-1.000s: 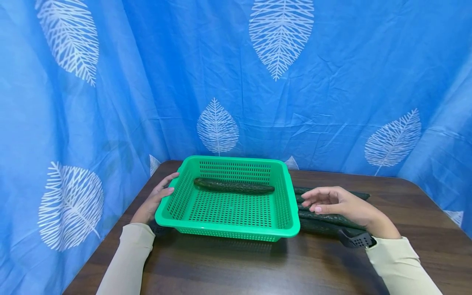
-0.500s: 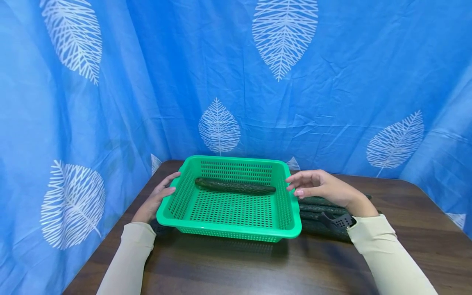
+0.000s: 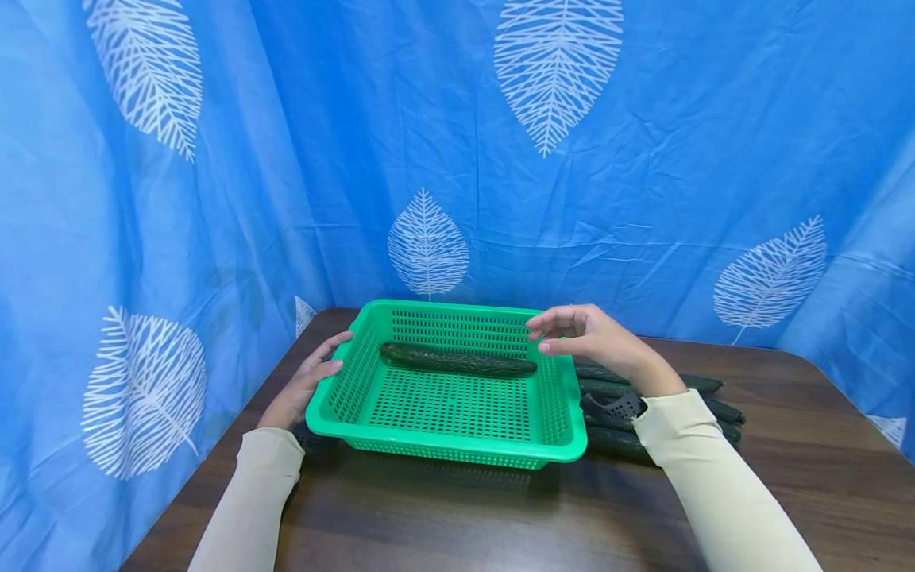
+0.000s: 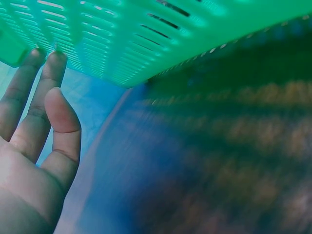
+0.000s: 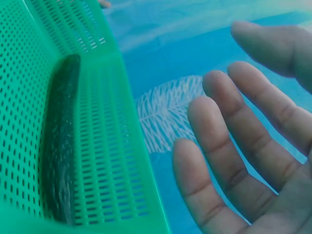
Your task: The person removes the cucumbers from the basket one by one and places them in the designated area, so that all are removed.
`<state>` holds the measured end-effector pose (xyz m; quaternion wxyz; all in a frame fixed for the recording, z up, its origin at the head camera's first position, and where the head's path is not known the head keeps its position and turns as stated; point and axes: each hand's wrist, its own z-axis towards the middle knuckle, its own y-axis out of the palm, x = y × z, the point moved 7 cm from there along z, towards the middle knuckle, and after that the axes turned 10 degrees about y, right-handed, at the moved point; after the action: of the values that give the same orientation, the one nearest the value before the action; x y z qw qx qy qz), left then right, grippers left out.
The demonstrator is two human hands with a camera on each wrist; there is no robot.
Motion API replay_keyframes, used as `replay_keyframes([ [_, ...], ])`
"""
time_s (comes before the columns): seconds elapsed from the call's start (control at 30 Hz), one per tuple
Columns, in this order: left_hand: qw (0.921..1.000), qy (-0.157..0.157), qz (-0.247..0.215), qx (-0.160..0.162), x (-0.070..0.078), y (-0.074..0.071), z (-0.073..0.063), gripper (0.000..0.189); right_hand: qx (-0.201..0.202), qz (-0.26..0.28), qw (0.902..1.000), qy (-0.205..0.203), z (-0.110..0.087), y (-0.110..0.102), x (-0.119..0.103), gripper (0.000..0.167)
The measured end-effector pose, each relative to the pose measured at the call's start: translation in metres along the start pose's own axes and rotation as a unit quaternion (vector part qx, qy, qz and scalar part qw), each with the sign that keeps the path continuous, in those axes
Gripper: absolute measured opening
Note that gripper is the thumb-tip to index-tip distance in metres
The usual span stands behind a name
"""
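Observation:
A green plastic basket [image 3: 457, 445] with slotted walls stands near the middle of the table in the head view. One dark green cucumber [image 3: 457, 361] lies in it along the far wall; the right wrist view shows the same cucumber [image 5: 62, 141]. My left hand [image 3: 303, 388] is at the basket's left side, fingertips right at the wall, and the left wrist view has its fingers [image 4: 51, 73] extended. Over the basket's far right corner hovers my right hand [image 3: 589, 342], its fingers [image 5: 209, 122] spread and loosely bent with nothing between them.
Several cucumbers [image 3: 704, 384] lie side by side on the brown wooden table [image 3: 808, 445] to the right of the basket, partly behind the right wrist. A blue curtain [image 3: 643, 199] with white leaf prints hangs behind and beside the table.
My right hand has moved left and up, from above the cucumbers on the table to over the basket's right rim. The left hand has stayed at the basket's side.

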<state>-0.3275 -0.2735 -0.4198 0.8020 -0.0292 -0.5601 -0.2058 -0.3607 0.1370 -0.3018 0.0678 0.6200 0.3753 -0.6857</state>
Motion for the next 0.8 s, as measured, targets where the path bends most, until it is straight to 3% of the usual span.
replay_keyframes([
  [0.8,0.9998,-0.003,0.017,0.01,0.0,-0.001,0.0,0.036,0.032,0.016,0.9979,0.053,0.065,0.028,0.004,0.041],
])
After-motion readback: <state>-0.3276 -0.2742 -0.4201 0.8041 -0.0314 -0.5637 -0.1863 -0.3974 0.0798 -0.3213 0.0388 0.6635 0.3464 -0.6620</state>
